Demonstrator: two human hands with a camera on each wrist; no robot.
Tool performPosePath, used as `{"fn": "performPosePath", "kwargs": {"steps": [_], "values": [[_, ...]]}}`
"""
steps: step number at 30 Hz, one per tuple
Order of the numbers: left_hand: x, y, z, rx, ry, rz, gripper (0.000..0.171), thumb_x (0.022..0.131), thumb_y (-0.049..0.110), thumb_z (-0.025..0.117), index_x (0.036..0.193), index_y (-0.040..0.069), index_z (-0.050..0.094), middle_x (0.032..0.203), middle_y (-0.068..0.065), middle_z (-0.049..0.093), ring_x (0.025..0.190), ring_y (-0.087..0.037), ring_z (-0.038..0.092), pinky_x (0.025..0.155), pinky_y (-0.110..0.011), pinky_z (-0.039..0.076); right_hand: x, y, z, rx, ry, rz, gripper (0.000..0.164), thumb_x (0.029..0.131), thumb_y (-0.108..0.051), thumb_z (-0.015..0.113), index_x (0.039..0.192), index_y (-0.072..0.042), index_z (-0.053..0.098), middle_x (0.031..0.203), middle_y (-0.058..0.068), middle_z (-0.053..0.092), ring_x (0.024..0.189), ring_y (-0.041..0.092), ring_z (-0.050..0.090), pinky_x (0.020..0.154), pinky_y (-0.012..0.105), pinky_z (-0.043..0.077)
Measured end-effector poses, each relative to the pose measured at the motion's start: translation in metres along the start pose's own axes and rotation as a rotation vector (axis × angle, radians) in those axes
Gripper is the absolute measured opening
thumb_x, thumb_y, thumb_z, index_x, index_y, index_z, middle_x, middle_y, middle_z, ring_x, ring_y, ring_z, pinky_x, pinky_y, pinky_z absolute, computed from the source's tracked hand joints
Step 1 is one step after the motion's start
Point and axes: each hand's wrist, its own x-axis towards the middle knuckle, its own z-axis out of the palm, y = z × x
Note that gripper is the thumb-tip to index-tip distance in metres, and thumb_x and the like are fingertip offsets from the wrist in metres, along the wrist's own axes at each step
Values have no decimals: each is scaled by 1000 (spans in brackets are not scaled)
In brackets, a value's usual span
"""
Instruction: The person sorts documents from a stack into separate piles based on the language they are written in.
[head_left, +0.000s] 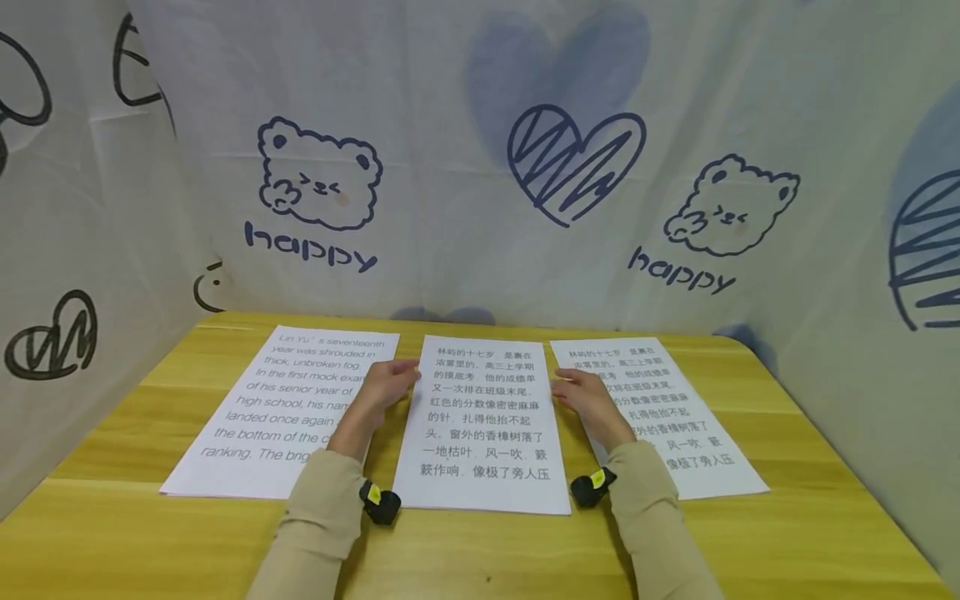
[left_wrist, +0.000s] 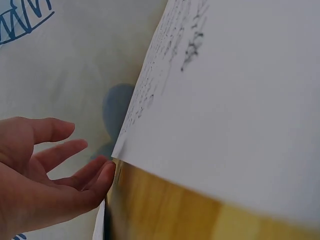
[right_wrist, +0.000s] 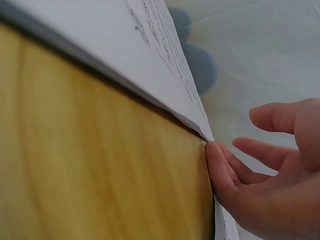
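Observation:
A stack of white paper [head_left: 483, 492] printed with Chinese text lies flat at the middle of the wooden table. By its left edge is my left hand [head_left: 382, 390], fingers loosely bent and thumb apart from them, gripping nothing. In the left wrist view, the hand's [left_wrist: 55, 175] lower fingertips are close to a corner of the paper [left_wrist: 240, 125]; contact is unclear. Across the stack, my right hand [head_left: 590, 402] hovers at the right edge with fingers relaxed. The right wrist view puts that hand's [right_wrist: 265, 175] fingertips at the paper's [right_wrist: 100, 45] edge, seemingly touching it.
An English-text paper [head_left: 225, 479] lies to the left, partly behind the left forearm. Another Chinese-text paper [head_left: 720, 483] is on the right, partly covered by the right hand and sleeve. A printed cloth [head_left: 450, 250] hangs behind the yellow wooden table [head_left: 465, 558].

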Motion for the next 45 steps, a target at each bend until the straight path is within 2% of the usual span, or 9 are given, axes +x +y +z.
{"fn": "performPosePath", "kwargs": {"steps": [5,12,22,27,31,33,38,43,45], "values": [[2,-3,0,25,-17,-40,44,97,9,53,138,-6,48,139,-24,47,127,-32,45,103,-41,39,2,0,-2,17,7,25,47,98,-4,49,140,14,38,138,31,42,120,36,47,102,42,40],[2,-8,0,66,-41,-76,47,96,12,55,139,-5,46,141,-23,45,126,-34,45,106,-44,35,3,3,-3,-46,35,56,45,97,-5,50,138,12,42,139,29,43,120,34,49,101,41,42],[5,-13,0,138,-21,-66,49,95,8,57,140,-6,44,140,-22,45,122,-32,48,102,-42,40,1,2,-1,-283,20,7,43,96,-9,56,133,12,50,135,28,49,123,37,48,102,45,40],[4,-15,0,186,-18,-30,47,94,7,58,137,-9,47,130,-23,50,106,-28,51,88,-35,45,1,0,1,-378,29,17,42,94,-10,58,131,10,53,135,26,50,126,37,44,104,47,37],[4,-14,0,210,-11,-22,38,93,7,58,127,-8,54,114,-19,53,89,-22,48,73,-29,40,3,0,2,-422,22,31,43,93,-11,58,132,8,53,138,25,48,126,36,45,105,47,36],[3,-14,0,220,-13,-25,38,93,8,58,127,-8,54,116,-20,54,91,-23,49,75,-30,41,3,0,2,-435,4,29,44,94,-11,57,133,8,52,140,25,46,127,36,43,106,47,35],[3,-13,0,212,-35,-27,48,94,8,58,137,-10,46,136,-26,47,110,-29,48,92,-36,42,4,-1,1,-443,-23,20,44,95,-8,55,135,8,50,141,25,45,129,37,41,106,48,35],[3,-13,1,218,-36,-25,47,93,8,59,135,-10,48,132,-24,50,109,-29,48,90,-37,41,5,0,1,-438,-24,26,43,95,-9,53,134,8,51,139,25,47,129,37,41,106,47,34],[3,-14,1,230,-38,-27,47,93,9,59,135,-10,48,134,-25,50,113,-31,49,95,-39,42,4,0,2,-439,-30,35,43,95,-9,52,135,7,50,140,24,46,131,37,40,107,47,33]]}}
